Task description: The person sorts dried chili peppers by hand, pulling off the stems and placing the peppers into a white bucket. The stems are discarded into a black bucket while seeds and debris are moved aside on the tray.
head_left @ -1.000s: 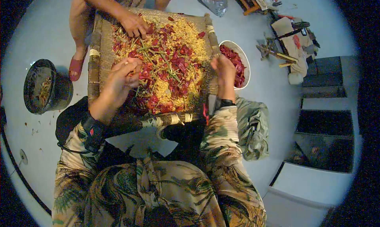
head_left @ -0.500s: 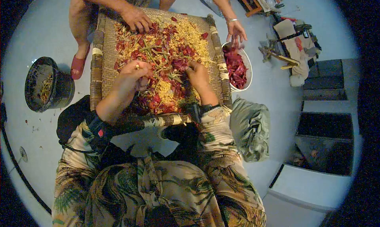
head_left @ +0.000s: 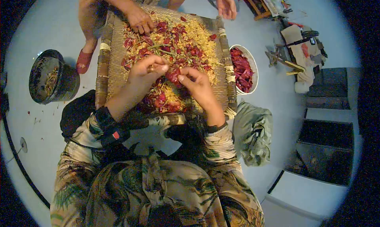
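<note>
A woven tray (head_left: 115, 61) with a wooden frame bears yellow bits, dark red petals and green-brown stalks. Over its middle my right hand (head_left: 196, 86) pinches a dark red petal piece (head_left: 174, 76) between thumb and fingers. My left hand (head_left: 146, 72) is closed at the left side of that piece, its fingertips pressed together; whatever lies between them is too small to name. A co-worker's hand (head_left: 140, 20) rests on the material at the tray's far left, and the co-worker's other hand (head_left: 226, 4) hangs beyond the far right corner.
A white tub (head_left: 256, 74) of red petals stands right of the tray. A black bucket (head_left: 68, 82) with stalks is on the floor at the left. A grey-green sack (head_left: 255, 134) lies at the near right. Tools and cloth lie at the far right.
My hands have come together over the tray's middle, with the red piece between them. The co-worker's right-side hand has moved from above the white tub to the tray's far corner.
</note>
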A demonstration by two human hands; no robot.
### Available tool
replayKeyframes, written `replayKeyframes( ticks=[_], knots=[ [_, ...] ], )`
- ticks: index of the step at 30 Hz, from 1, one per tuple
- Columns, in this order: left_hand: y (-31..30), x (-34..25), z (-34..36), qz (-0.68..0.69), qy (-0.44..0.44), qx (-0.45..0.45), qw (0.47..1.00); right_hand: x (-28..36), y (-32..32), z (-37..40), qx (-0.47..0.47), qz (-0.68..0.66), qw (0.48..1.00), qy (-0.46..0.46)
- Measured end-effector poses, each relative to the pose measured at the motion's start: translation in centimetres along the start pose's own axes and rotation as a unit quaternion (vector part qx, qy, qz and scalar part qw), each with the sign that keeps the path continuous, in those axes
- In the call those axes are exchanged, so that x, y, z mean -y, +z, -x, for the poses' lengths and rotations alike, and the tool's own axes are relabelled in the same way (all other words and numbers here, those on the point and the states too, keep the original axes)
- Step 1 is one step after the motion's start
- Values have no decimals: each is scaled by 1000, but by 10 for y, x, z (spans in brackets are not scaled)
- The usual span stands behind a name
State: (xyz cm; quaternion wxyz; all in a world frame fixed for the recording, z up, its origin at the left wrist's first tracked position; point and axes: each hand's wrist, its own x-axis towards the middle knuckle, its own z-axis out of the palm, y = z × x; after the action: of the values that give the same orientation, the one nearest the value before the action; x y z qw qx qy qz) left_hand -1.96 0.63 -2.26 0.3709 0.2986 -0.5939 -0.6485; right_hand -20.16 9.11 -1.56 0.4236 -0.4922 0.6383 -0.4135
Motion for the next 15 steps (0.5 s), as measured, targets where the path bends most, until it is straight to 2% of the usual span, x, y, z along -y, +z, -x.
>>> replayKeyframes(
  ticks=[2, 5, 8, 11, 14, 15],
  knots=[
    [-1, -2, 1, -55, 41, 12, 998, -2, 2, 0, 7, -1, 1000, 8],
    [-3, -11, 2, -82, 49, -2, 995, 0, 1, 1, 46, 42, 998, -14],
    [-7, -9, 4, -89, 66, 1, 994, 24, 15, 5, 5, -26, 1000, -9],
    [-2, -27, 11, -125, 25, -18, 992, 18, 32, 5, -28, 26, 996, -85],
    [0, -24, 13, -95, 45, -7, 994, 27, 45, 7, -52, 149, 983, -97],
    [0, -24, 13, -80, 31, -3, 996, 23, 49, 4, -74, 177, 971, -142]
  ],
)
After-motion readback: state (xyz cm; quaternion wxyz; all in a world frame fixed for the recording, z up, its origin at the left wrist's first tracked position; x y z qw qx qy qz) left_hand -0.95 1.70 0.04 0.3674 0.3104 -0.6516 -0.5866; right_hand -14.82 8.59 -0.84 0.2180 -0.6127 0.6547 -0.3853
